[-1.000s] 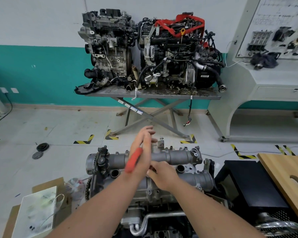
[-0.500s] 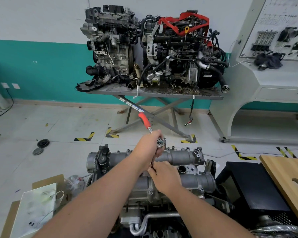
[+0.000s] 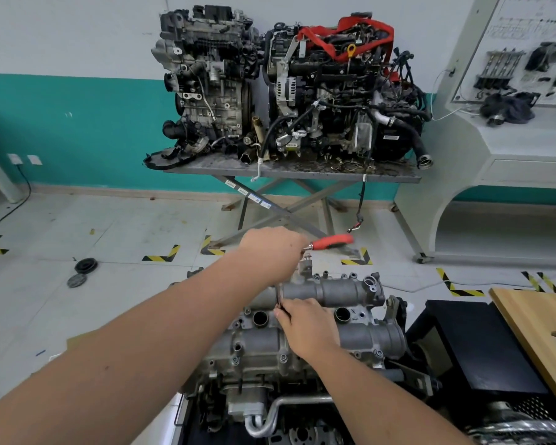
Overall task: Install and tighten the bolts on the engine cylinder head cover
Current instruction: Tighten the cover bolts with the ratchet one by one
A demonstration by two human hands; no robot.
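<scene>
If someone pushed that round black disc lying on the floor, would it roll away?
The round black disc lies flat on the tiled floor, so a push would probably slide it, not roll it. It looks rigid, likely plastic or rubber. Stood on edge, it would likely roll.

Scissor-leg table [image 3: 395,178] bears two engines [image 3: 286,85]; floor [image 3: 77,220] holds discs [image 3: 81,271].

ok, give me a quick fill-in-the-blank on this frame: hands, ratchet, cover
1. The ratchet has a ____ handle.
2. The ____ hand holds the ratchet near its head.
3. The right hand pinches the thin extension bar above the cylinder head cover, steadying it from the ____ end.
4. The handle points toward the person's ____ side.

Missing words: red; left; lower; right
</scene>
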